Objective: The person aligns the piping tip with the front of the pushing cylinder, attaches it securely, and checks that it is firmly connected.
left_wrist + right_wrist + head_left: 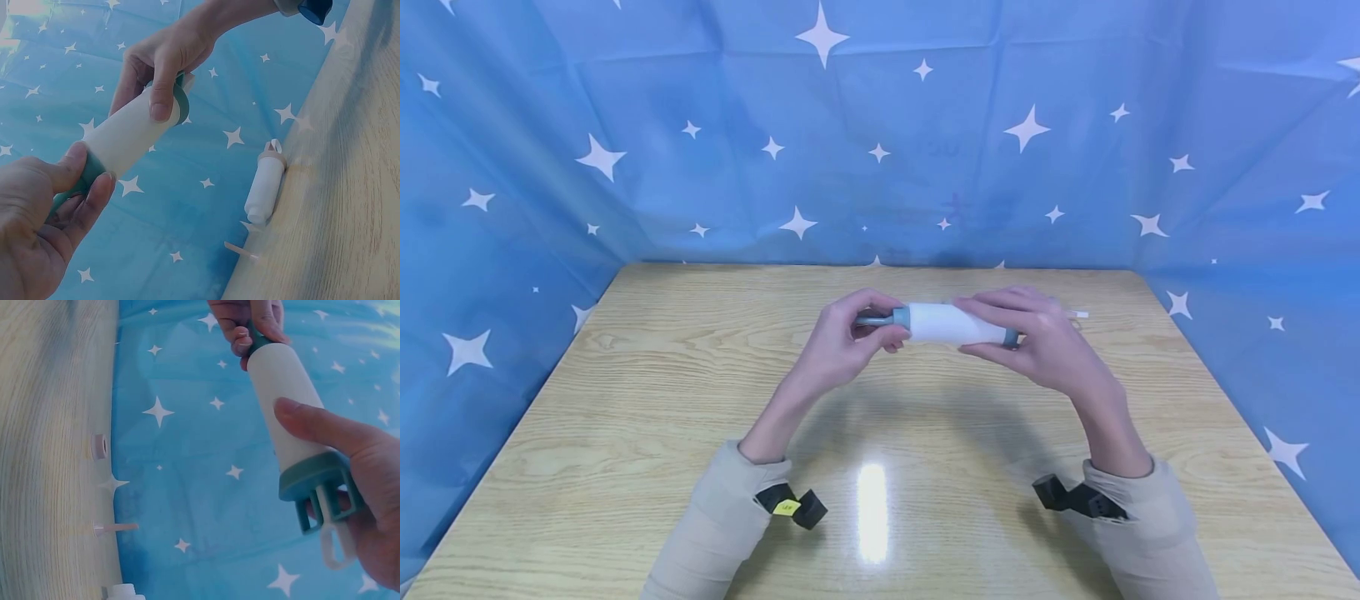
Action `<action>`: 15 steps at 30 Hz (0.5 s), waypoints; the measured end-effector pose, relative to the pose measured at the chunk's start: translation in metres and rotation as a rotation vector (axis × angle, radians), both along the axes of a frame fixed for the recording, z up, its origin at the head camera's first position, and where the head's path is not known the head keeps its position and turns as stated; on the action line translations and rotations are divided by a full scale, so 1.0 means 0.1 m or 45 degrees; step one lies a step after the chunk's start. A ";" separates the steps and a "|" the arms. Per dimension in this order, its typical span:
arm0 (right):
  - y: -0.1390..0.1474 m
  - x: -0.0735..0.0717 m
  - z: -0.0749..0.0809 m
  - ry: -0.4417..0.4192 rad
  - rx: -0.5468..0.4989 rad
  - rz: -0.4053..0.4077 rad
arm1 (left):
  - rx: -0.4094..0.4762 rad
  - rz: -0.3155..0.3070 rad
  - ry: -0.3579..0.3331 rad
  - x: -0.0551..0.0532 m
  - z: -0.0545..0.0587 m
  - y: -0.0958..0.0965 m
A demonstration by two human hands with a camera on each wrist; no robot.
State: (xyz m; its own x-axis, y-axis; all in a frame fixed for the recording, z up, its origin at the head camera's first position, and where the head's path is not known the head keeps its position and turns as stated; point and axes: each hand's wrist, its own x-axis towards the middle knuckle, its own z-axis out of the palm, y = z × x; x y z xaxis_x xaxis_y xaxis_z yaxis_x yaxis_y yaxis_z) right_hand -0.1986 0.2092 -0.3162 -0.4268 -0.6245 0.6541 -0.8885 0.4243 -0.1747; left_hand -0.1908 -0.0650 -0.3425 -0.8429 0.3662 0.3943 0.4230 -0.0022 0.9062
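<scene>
My head camera looks forward and down from above at the table [625, 400], both hands mid-frame. Each wrist camera sits close behind its own hand, facing the opposite hand. All three share the white roller [951, 323].

Wooden table [625, 400], white tube [265, 187], small stick [241, 251] on it

light wooden table [625, 467] against blue star-printed backdrop [700, 167]
</scene>
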 end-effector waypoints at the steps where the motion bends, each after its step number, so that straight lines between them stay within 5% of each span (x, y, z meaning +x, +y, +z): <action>1: 0.00 0.00 0.00 -0.008 -0.001 0.003 | -0.004 -0.002 0.021 0.00 0.00 0.00; 15: 0.04 0.04 0.01 -0.095 0.013 -0.015 | -0.078 0.017 0.229 0.01 0.00 -0.02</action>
